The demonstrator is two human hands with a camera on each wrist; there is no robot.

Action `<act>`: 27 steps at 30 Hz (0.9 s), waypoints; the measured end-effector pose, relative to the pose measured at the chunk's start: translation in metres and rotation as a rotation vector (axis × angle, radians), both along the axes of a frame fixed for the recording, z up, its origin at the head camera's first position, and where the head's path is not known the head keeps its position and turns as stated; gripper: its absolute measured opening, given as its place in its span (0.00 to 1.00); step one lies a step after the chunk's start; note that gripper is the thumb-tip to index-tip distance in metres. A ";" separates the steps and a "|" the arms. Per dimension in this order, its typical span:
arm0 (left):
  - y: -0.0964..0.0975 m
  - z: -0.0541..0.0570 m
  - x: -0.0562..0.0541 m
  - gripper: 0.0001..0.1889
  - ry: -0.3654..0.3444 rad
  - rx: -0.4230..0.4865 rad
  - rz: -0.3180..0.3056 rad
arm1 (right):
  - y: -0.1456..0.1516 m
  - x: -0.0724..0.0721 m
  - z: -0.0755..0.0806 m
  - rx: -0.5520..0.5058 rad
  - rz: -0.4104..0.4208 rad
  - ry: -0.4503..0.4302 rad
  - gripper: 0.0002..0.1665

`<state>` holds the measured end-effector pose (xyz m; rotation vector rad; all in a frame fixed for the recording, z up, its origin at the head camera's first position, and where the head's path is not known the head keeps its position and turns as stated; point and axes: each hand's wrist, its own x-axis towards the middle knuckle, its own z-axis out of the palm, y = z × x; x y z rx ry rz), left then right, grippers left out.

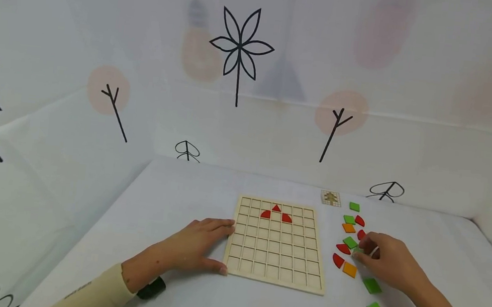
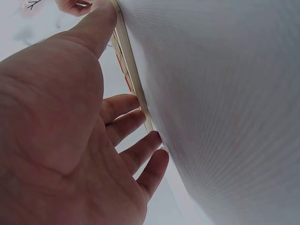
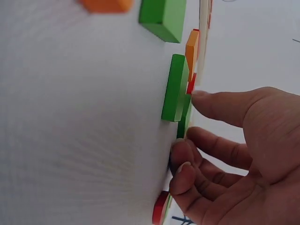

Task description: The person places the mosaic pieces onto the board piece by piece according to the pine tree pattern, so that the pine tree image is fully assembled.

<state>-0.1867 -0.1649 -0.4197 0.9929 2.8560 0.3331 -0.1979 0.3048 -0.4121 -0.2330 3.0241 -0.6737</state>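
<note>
Head view, and both hands are at work, well apart. The left hand [image 1: 192, 244] lies with fingers and thumb spread along the left edge of the wooden grid board [image 1: 274, 245], touching the rim and curled round nothing: a steadying touch, I'd judge. The board sits mid-surface [image 1: 194, 298], three red pieces up in its far rows: a triangle [image 1: 276, 208] on top, a quarter-round [image 1: 265, 214] below it on either side.

Over to the right, in the scattered column of pieces! The right hand [image 1: 389, 262] is down there, thumb and forefinger curled about a green tile [image 1: 357, 250]; whether they've closed on it, I cannot tell, even from the right wrist view. Neighbours crowd in, loose red quarter-rounds [image 1: 337, 260] and an orange tile [image 1: 350, 269] just nearer. At the far side, a small tree-patterned square [image 1: 331, 198].

So picking out a piece looks like the step in hand, the board barely filled. What the next move calls for, surely, is a firm pinch and a clean lift, neighbours undisturbed.
</note>
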 end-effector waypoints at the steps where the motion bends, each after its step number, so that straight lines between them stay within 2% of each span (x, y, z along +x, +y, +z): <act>1: 0.000 0.000 0.000 0.50 -0.002 -0.001 0.001 | 0.000 -0.001 -0.001 0.001 0.002 -0.007 0.17; 11: 0.000 0.000 0.000 0.50 0.005 -0.005 0.000 | 0.001 -0.003 -0.004 -0.024 0.005 -0.033 0.17; 16: 0.001 0.000 -0.001 0.50 0.004 -0.006 -0.002 | 0.001 -0.001 -0.003 -0.040 0.034 0.009 0.14; 21: 0.001 0.000 -0.001 0.50 0.001 -0.015 -0.002 | -0.005 0.002 0.001 -0.058 0.063 0.039 0.11; 27: 0.002 0.000 -0.001 0.50 0.000 -0.016 0.007 | -0.024 0.003 0.013 -0.133 0.107 0.075 0.08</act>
